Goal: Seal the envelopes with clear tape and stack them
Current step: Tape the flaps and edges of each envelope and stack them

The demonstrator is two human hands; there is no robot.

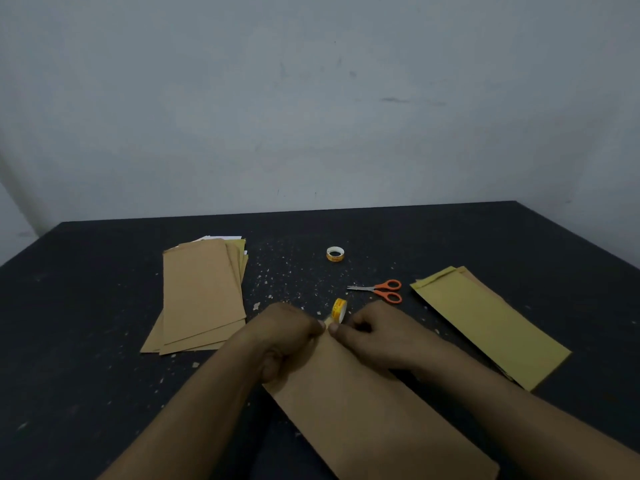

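Your left hand (287, 336) and right hand (377, 337) met fingertip to fingertip at the far end of a brown envelope (363, 417), which lay flat on the dark, speckled surface (86, 341) and ran back under both forearms; its near corner was cut off by the frame's lower edge. Your left hand was curled and gripped the envelope's far-left corner. Your right hand's fingers were bent beside a tape roll (339, 310) standing on edge just beyond them, but whether they grasped the roll or only a strip from it could not be made out, and the flap itself was hidden beneath your knuckles. The roll's yellow core carried print too blurred to read. The same went for the second tape roll (335, 253), lying flat well beyond your hands. Orange-handled scissors (381, 291) lay closed just beyond your right hand. A fanned stack of brown envelopes (201, 296) sat off your left hand, white paper showing at its far edge. Yellower envelopes (485, 323) lay off your right hand.
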